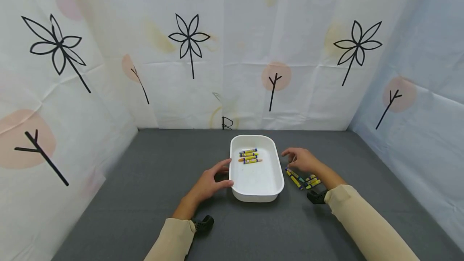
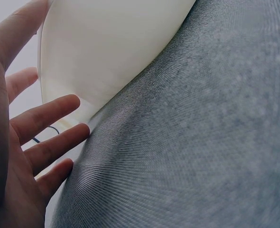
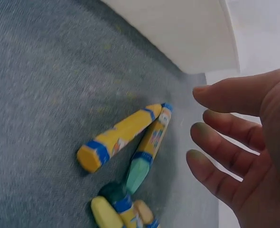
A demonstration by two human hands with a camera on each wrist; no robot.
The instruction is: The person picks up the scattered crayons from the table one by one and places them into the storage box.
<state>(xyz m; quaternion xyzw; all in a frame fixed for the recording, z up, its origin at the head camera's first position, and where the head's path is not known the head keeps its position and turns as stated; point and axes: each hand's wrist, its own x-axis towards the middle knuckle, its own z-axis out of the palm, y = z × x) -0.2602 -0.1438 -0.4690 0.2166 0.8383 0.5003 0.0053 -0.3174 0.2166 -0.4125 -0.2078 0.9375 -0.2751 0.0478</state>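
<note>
A white plastic tray (image 1: 258, 180) stands on the dark grey table, with several yellow-wrapped crayons (image 1: 248, 158) lying side by side in its far half. My left hand (image 1: 208, 182) rests against the tray's left side, thumb and fingertips right at the rim and the fingers spread. To the right of the tray lies a loose group of crayons (image 1: 295, 180). Over its far end hovers my right hand (image 1: 304, 160), its relaxed fingers holding nothing. The right wrist view shows a yellow crayon (image 3: 118, 137) beside a teal-tipped crayon (image 3: 152, 142), below the fingertips.
More crayons (image 1: 312, 182), among them a dark green one (image 3: 115, 194), sit near the right wrist. A white cloth (image 1: 239, 51) printed with flowers and twigs surrounds the grey tabletop (image 1: 152, 172) at the back and both sides.
</note>
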